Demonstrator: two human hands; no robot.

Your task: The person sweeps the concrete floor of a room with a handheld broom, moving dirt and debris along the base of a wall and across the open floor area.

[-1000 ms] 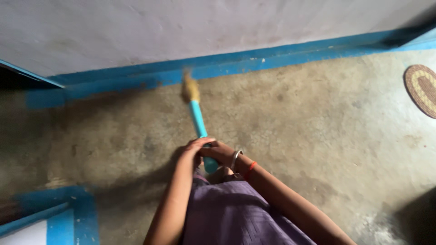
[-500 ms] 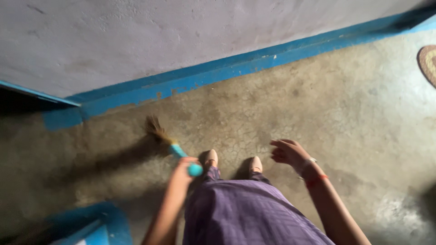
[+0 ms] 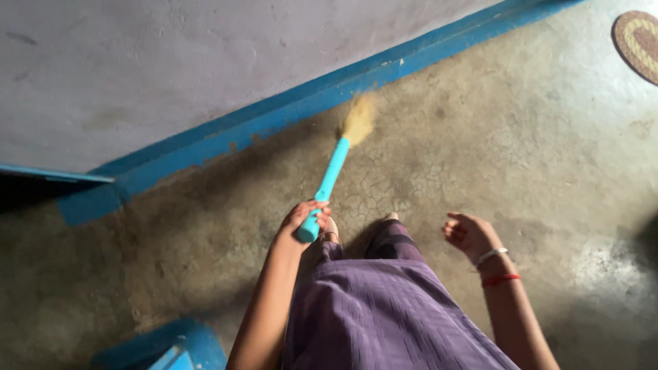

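One hand does the work at this moment: the left hand (image 3: 303,218) is wrapped round the near end of a short broom (image 3: 330,175), fingers curled tight about the turquoise handle, while the right hand (image 3: 468,234) hangs free off to the side, its fingers loosely curled on nothing, with a pale bangle and a red thread at the wrist. Closest to me is the purple skirt (image 3: 384,312), and just past its hem a bare toe or two shows on the floor. I judge the step in hand to be a sweeping stroke along the edge of the room, with the brush driven out away from the body. By my reckoning the next move calls for a firm one-handed grip and a low angle, so the bristles stay on the cracked concrete floor (image 3: 521,137) rather than skimming over it. The broom's long axis runs from the hand up and slightly rightward, away from the person, and the straw-coloured head, blurred, points at the blue painted skirting (image 3: 274,116) and lies just short of it. Beyond that rises the grey wall (image 3: 205,55), and far off at the right edge lies a round woven mat (image 3: 639,41).
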